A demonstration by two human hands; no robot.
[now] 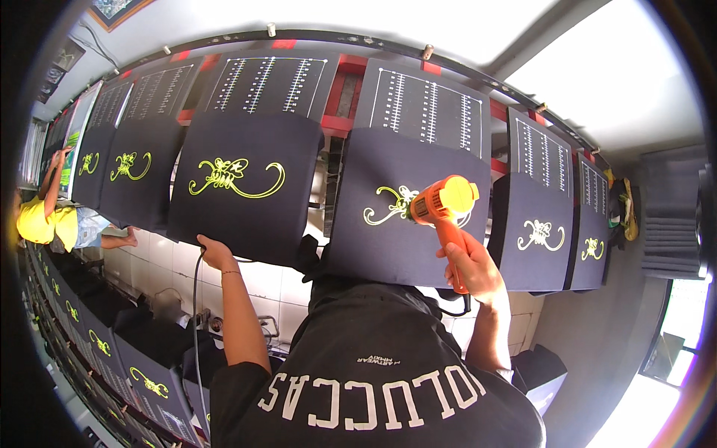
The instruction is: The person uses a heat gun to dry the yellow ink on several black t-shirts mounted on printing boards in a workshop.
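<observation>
An orange heat gun [447, 203] is in my right hand [476, 270], whose fingers are wrapped round its handle. Its front end is over a black fabric piece [396, 250] with a yellow-green curled print [377, 215], covering part of that print. The fabric lies over a dark board [426, 93] with white scale marks. My left hand [218, 254] is closed on a dark power cord [196, 313], close to the lower edge of the neighbouring black fabric piece [243, 205]. That piece carries a similar print [228, 175], fully visible.
More boards with printed black fabric [534, 235] line the long red and black frame [347, 75]. A second row of printed pieces [149, 381] runs behind at lower left. Far left, a person in a yellow top [56, 220] reaches toward the boards. White floor tiles [280, 287] show between the rows.
</observation>
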